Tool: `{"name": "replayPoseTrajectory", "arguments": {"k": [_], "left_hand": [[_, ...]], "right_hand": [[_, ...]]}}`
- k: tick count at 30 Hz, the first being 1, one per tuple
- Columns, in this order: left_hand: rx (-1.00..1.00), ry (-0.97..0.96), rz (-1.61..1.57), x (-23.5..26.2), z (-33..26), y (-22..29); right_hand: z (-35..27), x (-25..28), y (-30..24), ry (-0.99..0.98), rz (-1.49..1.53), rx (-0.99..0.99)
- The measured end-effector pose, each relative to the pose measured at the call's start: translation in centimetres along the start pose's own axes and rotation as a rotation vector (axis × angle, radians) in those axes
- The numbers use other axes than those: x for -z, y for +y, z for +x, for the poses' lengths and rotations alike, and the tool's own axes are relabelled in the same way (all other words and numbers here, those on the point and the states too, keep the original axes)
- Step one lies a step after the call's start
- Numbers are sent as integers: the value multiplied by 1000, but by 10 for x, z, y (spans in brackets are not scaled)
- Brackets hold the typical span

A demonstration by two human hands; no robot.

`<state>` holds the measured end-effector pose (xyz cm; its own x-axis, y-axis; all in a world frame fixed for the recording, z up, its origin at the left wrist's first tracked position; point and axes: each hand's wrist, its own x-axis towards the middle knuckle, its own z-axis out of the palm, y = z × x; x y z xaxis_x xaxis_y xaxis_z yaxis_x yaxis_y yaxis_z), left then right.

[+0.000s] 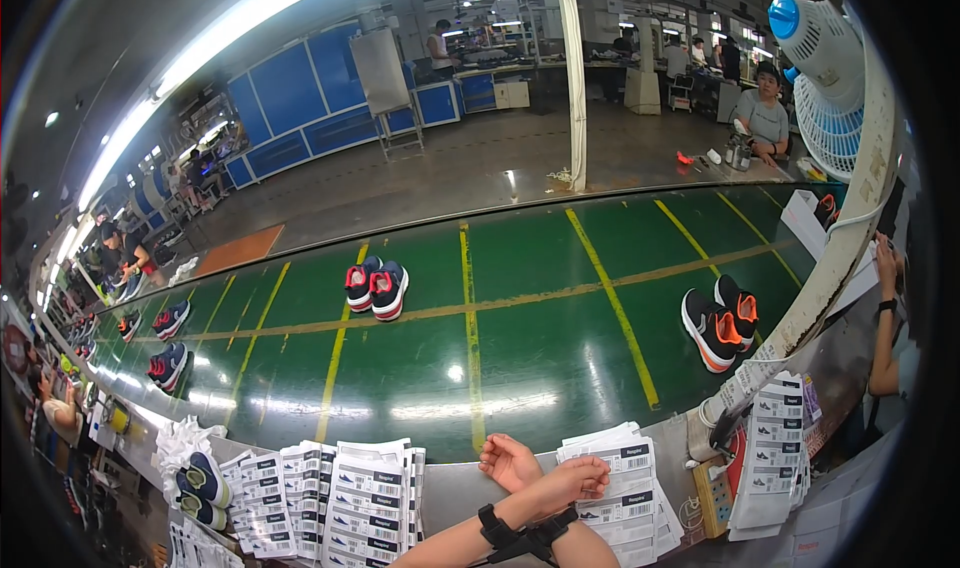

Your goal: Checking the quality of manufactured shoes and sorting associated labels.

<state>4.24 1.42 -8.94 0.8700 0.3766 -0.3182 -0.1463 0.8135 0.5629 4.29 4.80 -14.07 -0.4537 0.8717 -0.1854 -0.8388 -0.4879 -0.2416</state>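
Note:
My forearms cross at the wrists over the near ledge, left over right, each wrist wearing a black strap. Coming from the lower left, my left hand point(577, 479) hangs over a stack of printed label sheets point(632, 503), its fingers loosely curled and nothing visible in them. My right hand point(510, 464) reaches to the left beneath it, at the green conveyor belt's point(520, 368) near edge. Its palm is turned up, with the fingers bent, a little apart and no object in them. More label sheets point(365, 498) lie in stacks to the left.
Dark shoes with red trim point(377, 290) and black-orange shoes point(712, 330) stand on the belt. Navy shoes point(203, 490) sit beside crumpled white paper point(185, 443). A curved pale post point(850, 238) with a fan point(828, 98) rises at right. A person point(765, 118) sits beyond the belt.

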Motion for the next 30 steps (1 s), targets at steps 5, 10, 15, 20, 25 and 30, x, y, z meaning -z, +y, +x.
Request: {"name": "replayPoseTrajectory", "arguments": {"k": [5, 10, 15, 20, 25, 30], "left_hand": [[7, 5, -3, -1, -1, 1], [2, -2, 0, 0, 0, 0], [-4, 10, 6, 0, 0, 0], [0, 12, 4, 1, 0, 0], [3, 26, 7, 1, 0, 0], [-2, 11, 0, 5, 2, -1]], "right_hand": [[0, -1, 0, 8, -11, 1], [0, -1, 0, 13, -19, 2], [0, -3, 0, 10, -15, 1], [0, -2, 0, 9, -15, -1], [2, 1, 1, 12, -11, 0], [3, 2, 1, -3, -7, -5]]}}
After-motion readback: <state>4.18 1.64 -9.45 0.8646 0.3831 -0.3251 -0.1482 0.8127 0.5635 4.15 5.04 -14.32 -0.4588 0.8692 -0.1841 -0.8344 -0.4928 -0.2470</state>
